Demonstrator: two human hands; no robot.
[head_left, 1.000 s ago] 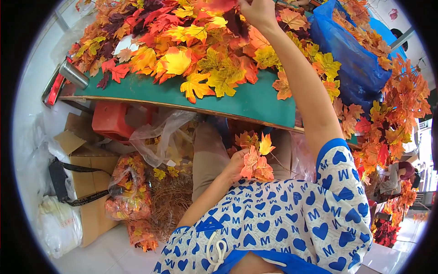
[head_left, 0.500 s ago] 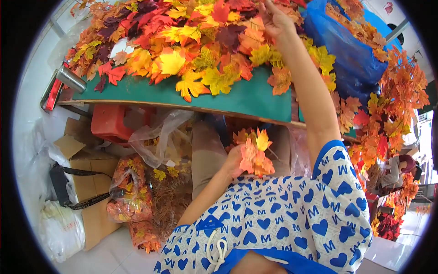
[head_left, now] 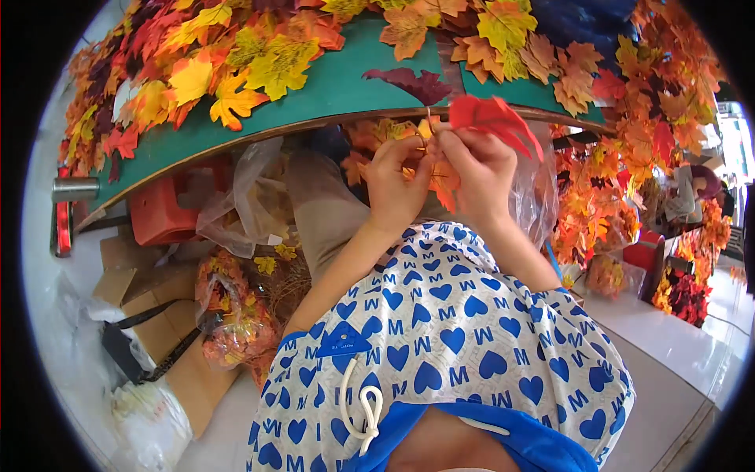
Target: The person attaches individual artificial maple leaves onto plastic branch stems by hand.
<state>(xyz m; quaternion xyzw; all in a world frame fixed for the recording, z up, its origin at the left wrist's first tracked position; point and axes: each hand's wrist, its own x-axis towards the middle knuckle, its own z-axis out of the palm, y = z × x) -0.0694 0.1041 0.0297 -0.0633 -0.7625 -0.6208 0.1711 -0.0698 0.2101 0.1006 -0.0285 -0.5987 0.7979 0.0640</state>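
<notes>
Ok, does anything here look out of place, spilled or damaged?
Nothing looks damaged. Loose leaves lie heaped unevenly over the green table, and bags and boxes crowd the floor. Both hands, left hand and right hand, hold a leaf bunch, with red leaves on top.

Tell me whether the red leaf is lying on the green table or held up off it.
Held off it. The red fabric leaf is pinched in the right hand, just below the edge of the green-topped table, beside the left hand.

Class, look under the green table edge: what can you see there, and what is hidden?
Under the green table: a red stool, clear plastic bags and both hands, left hand, right hand. Bags and hands cover whatever lies further back.
</notes>
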